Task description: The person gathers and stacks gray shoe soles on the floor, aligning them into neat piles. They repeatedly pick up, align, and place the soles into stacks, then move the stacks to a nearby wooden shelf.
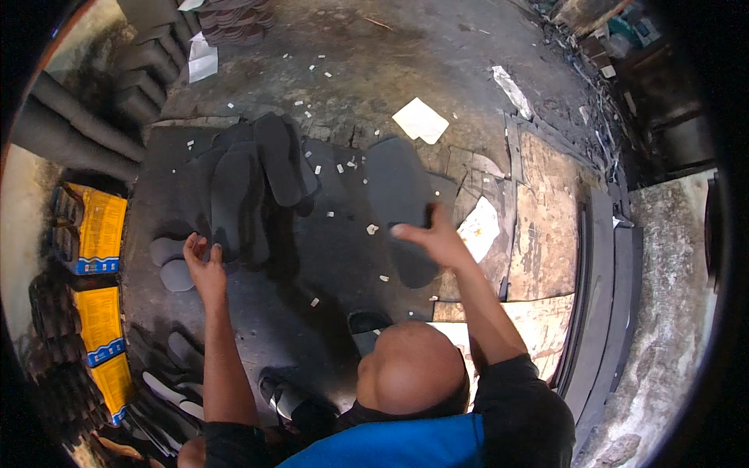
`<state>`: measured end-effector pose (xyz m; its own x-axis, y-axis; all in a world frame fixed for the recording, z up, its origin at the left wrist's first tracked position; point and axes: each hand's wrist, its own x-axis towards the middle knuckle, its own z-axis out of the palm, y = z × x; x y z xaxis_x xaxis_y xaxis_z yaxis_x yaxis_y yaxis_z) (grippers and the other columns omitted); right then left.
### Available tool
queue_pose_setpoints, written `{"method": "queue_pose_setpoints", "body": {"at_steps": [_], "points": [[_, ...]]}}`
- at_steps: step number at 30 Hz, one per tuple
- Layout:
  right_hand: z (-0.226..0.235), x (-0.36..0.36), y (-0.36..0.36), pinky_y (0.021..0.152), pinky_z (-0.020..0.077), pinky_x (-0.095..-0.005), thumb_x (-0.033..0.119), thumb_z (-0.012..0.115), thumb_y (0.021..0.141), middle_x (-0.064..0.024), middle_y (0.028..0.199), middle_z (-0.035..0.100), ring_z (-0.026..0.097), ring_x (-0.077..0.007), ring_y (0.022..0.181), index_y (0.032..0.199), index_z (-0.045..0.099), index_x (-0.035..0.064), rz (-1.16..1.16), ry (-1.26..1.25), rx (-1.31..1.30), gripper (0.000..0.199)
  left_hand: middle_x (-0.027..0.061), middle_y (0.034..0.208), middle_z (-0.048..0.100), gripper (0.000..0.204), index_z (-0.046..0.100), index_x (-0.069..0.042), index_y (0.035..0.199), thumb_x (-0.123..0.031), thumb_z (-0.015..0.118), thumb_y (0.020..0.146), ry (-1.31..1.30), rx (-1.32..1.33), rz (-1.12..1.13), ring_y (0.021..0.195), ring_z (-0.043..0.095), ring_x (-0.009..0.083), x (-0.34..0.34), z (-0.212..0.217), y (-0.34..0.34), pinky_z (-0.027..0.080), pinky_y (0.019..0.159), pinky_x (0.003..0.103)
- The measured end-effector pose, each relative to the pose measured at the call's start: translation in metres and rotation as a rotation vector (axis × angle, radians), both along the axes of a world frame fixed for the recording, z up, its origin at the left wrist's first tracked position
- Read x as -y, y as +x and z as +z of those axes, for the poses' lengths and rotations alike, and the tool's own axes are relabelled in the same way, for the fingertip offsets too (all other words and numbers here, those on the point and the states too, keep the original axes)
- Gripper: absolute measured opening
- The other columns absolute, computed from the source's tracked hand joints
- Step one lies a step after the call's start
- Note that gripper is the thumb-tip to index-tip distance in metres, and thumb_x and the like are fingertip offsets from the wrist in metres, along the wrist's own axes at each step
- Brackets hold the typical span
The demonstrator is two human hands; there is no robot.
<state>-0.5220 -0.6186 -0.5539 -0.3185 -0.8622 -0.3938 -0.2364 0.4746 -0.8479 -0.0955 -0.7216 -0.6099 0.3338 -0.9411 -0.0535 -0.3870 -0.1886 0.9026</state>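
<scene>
My left hand [205, 271] is half curled with its fingers apart and nothing visible in it. It hovers beside small rounded light-grey pieces [178, 274] and a group of dark grey shoe soles [234, 195]. Another pair of overlapping soles [279, 160] lies just beyond that group. Over to the right, my right hand [441, 240] spreads its thumb and forefinger above a single dark grey sole [396, 183]; its other fingers are hidden. The sole's lower end is in shadow under the hand.
White scraps and a pale paper sheet [420, 120] litter the dark floor mat [331, 257]. Yellow and blue boxes [101, 230] line the left side, near stacked dark soles [58, 339]. Long dark strips [597, 312] lean along the right wall. Grey rolls [78, 117] stand at far left.
</scene>
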Motion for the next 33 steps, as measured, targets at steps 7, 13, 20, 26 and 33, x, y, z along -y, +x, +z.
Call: {"method": "queue_pose_setpoints", "body": {"at_steps": [7, 13, 20, 26, 33], "points": [[0.002, 0.004, -0.045, 0.108, 0.0464, -0.0460, 0.058, 0.091, 0.065, -0.0308, 0.145, 0.051, 0.058, -0.0383, 0.128, 0.152, 0.033, -0.0117, -0.069, 0.295, -0.156, 0.126, 0.0261, 0.139, 0.054, 0.070, 0.046, 0.004, 0.142, -0.018, 0.080, 0.085, -0.020, 0.147, 0.059, 0.134, 0.050, 0.0379, 0.017, -0.033, -0.002, 0.041, 0.111, 0.046], [0.016, 0.079, 0.057, 0.104, 0.0469, -0.0431, 0.049, 0.084, 0.082, -0.0209, 0.134, 0.060, 0.060, -0.0319, 0.123, 0.142, 0.053, 0.0010, 0.098, -0.329, 0.082, 0.083, 0.0330, 0.147, 0.046, 0.112, 0.033, 0.007, 0.152, -0.044, 0.092, 0.072, -0.027, 0.472, -0.047, 0.140, 0.043, 0.0464, 0.045, -0.017, -0.033, 0.035, 0.116, 0.048], [-0.101, 0.254, 0.168, 0.114, 0.0408, -0.0492, 0.069, 0.077, 0.076, -0.0318, 0.147, 0.048, 0.047, -0.0435, 0.138, 0.147, 0.042, -0.0107, 0.143, 0.163, -0.304, 0.113, 0.0330, 0.158, 0.030, 0.118, 0.025, 0.009, 0.155, -0.060, 0.082, 0.077, 0.209, 0.249, 0.166, 0.149, 0.028, 0.0453, 0.066, -0.026, -0.034, 0.033, 0.116, 0.057], [-0.140, 0.260, 0.184, 0.110, 0.0436, -0.0485, 0.062, 0.085, 0.069, -0.0291, 0.144, 0.052, 0.050, -0.0458, 0.135, 0.141, 0.047, -0.0078, 0.147, 0.174, -0.244, 0.107, 0.0354, 0.150, 0.041, 0.097, 0.039, 0.011, 0.139, -0.046, 0.087, 0.077, 0.296, 0.445, 0.016, 0.141, 0.041, 0.0460, 0.067, -0.025, -0.050, 0.038, 0.114, 0.047], [-0.159, 0.251, 0.148, 0.094, 0.0533, -0.0460, 0.041, 0.088, 0.073, -0.0260, 0.124, 0.067, 0.068, -0.0405, 0.111, 0.133, 0.053, -0.0063, 0.124, 0.036, 0.158, 0.084, 0.0307, 0.127, 0.063, 0.084, 0.042, 0.004, 0.131, -0.037, 0.090, 0.075, 0.213, 0.297, -0.074, 0.119, 0.062, 0.0464, 0.077, -0.024, -0.049, 0.049, 0.101, 0.047]]}}
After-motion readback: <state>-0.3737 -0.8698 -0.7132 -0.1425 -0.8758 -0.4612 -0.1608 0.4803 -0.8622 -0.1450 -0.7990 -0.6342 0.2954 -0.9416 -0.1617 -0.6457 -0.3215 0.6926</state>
